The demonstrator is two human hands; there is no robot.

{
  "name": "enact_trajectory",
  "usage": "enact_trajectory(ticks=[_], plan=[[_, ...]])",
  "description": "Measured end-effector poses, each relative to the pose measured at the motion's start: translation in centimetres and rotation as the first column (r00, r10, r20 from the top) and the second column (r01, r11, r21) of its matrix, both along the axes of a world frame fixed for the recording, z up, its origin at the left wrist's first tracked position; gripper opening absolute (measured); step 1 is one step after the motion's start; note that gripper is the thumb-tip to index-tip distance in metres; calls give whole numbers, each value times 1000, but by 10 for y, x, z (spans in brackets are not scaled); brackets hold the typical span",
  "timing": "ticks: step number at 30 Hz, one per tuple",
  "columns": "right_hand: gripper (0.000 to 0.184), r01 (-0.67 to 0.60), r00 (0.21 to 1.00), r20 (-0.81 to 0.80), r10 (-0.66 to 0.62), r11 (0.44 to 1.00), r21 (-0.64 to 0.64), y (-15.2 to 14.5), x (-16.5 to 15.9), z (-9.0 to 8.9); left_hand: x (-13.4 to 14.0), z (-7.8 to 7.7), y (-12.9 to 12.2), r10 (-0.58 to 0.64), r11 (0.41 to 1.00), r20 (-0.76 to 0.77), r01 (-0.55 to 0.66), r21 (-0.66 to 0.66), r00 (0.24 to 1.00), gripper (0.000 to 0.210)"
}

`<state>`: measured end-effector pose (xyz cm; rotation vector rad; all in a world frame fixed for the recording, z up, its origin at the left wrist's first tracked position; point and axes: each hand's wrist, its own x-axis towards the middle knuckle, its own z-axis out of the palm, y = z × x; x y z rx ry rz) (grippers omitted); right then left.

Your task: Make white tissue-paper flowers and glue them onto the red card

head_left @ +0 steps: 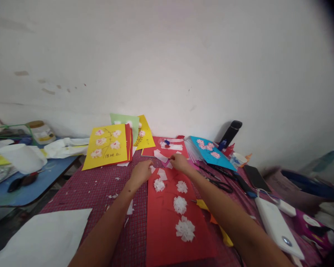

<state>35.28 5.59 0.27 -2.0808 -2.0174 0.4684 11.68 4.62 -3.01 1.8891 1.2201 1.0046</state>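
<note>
A red paper sheet (164, 237) lies in front of me, bearing several white tissue-paper flowers (180, 205) and faint dark lines. At its upper left edge, my left hand (141, 172) is closed in a pinch on a small white tissue-paper piece (152, 169). My right hand (180, 163) reaches over the upper right of the sheet, its fingers bent together; what they hold is too small to make out. Loose white tissue squares (161, 174) rest between the hands, above the upper left flower. More white strips (160, 155) lie just beyond my fingertips.
Yellow flower pictures (105, 146) lean at the back left, and a blue one (211, 151) lies at the back right. Scissors (221, 184), a black bottle (230, 135), a paper cup (238, 159) and a white power bank (278, 226) are on the right. A white sheet (44, 237) lies front left.
</note>
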Motion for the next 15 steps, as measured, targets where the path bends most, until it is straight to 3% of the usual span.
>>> enact_trajectory(ticks=[8, 15], plan=[[35, 12, 998, 61, -15, 999, 49, 34, -33, -3, -1, 8, 0, -23, 997, -162, 35, 71, 987, 17], [34, -11, 1000, -13, 11, 1000, 23, 37, -34, 3, -6, 15, -4, 33, 997, -292, -12, 75, 956, 14]])
